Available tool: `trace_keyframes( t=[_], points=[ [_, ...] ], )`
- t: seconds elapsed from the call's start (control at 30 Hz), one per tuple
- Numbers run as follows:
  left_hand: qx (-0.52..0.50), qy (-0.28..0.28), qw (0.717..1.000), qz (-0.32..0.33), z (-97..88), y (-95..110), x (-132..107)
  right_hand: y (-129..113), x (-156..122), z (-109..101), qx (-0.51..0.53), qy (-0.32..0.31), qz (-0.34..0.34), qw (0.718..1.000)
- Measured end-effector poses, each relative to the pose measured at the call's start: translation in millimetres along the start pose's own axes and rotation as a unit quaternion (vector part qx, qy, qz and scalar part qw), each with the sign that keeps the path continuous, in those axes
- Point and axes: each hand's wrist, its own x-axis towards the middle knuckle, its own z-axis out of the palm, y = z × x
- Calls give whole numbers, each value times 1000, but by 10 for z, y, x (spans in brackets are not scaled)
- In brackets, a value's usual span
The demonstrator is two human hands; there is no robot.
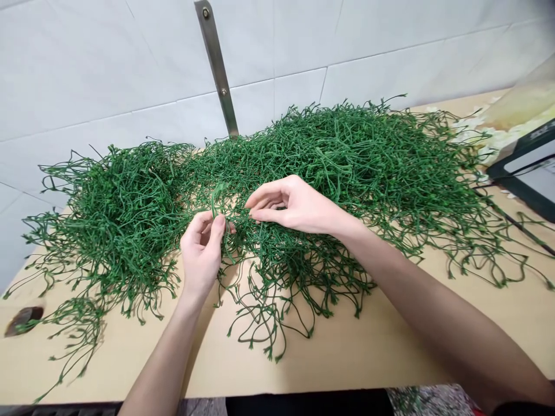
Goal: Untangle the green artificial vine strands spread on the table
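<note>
My left hand [203, 242] pinches a green plastic stem [215, 199] between thumb and forefinger, its paler top standing up above the fingers. To its right my right hand [290, 205] is closed in a pinch at the edge of the pile, thumb and fingertips together; whatever lies between them is too small to make out. Around both hands spreads a big tangled pile of thin green stems [364, 150] with small branched tips. A second heap of the same stems [125, 214] lies left of my left hand.
The pale wooden table [243, 370] stands against a white tiled wall [151, 52] with a metal bracket [219, 72]. White petals [477, 130] and a dark-framed box-like object [529, 167] sit at the right. A dark cable [515, 222] crosses there. The table has a hole [23, 320] at left.
</note>
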Motion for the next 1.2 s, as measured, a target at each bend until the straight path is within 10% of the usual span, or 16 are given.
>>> trace_keyframes(
  t=[0.23, 0.53, 1.2],
  points=[
    [-10, 8, 1000, -1, -7, -14, 0, -92, -26, -47, -144, 108, -42, 983],
    [11, -8, 999, 45, 23, 0, -34, -159, -65, 164, -99, -56, -17, 993],
    [101, -34, 979, 176, -5, -1, -71, -7, 15, 177, 30, -33, 6, 999]
  ],
)
